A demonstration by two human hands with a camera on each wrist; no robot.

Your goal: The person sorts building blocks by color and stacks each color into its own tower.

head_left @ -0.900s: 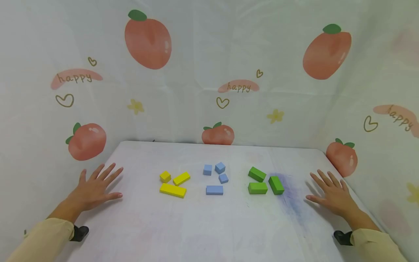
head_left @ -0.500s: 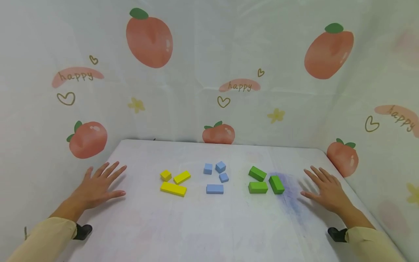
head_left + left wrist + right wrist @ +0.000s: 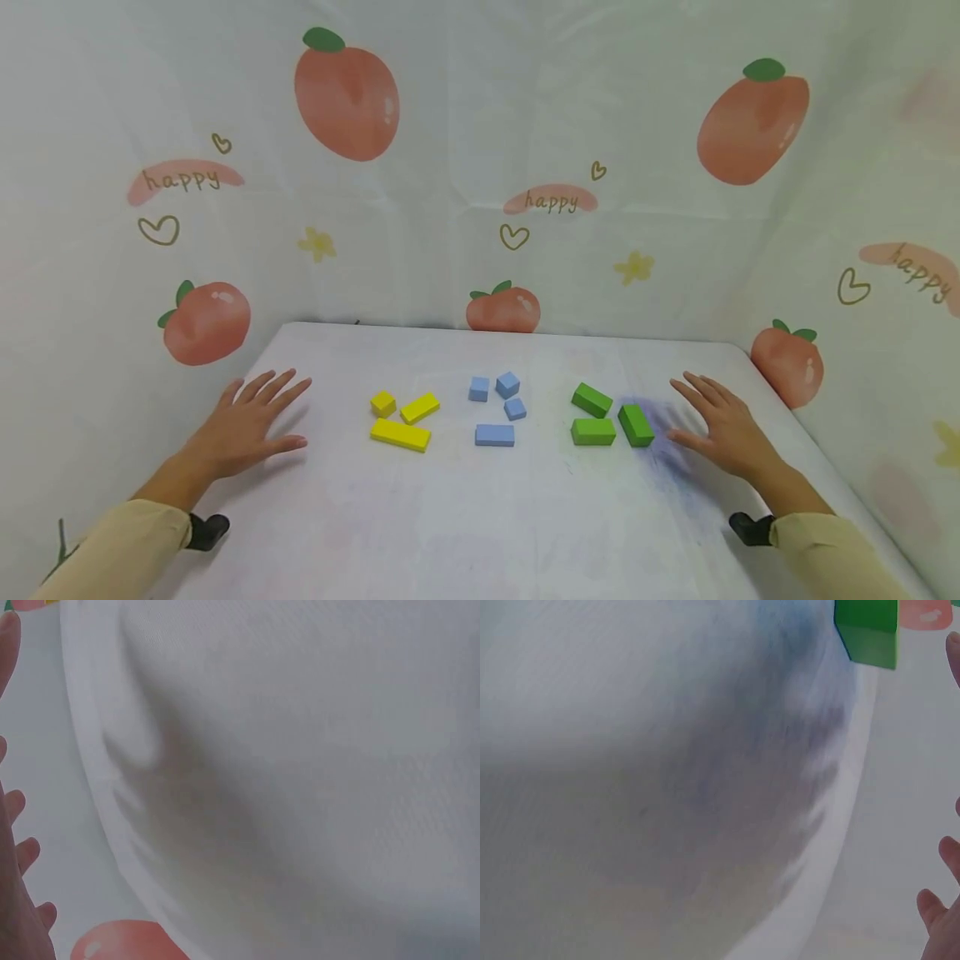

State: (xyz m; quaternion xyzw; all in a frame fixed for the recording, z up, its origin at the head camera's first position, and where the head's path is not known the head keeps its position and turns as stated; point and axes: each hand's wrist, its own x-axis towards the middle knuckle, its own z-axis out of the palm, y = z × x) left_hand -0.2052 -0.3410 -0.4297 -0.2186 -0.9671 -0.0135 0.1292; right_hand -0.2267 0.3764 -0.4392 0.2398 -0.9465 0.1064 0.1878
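Observation:
Above the table's left side, my left hand (image 3: 238, 429) spreads its fingers and holds nothing. Nearest to it are a yellow cube (image 3: 383, 404), a short yellow block (image 3: 420, 408) and a long yellow block (image 3: 401, 435). My right hand (image 3: 727, 429), also spread and holding nothing, hovers just right of an upright-lying green block (image 3: 636, 425). Two more green blocks, one slanted (image 3: 592, 400) and one level (image 3: 593, 432), lie beside it. In the middle are several blue pieces, among them a blue cube (image 3: 507, 385) and a blue oblong block (image 3: 495, 435).
A white table (image 3: 450, 525) carries all the blocks, with a bluish stain (image 3: 667, 454) near the right hand. A white curtain (image 3: 420, 208) printed with peaches stands behind and along both sides. Black wrist straps (image 3: 208, 532) show at the cuffs.
Both hands have moved inward, the left hand to the right and the right hand to the left, toward the blocks. The blocks have kept their places on the table.

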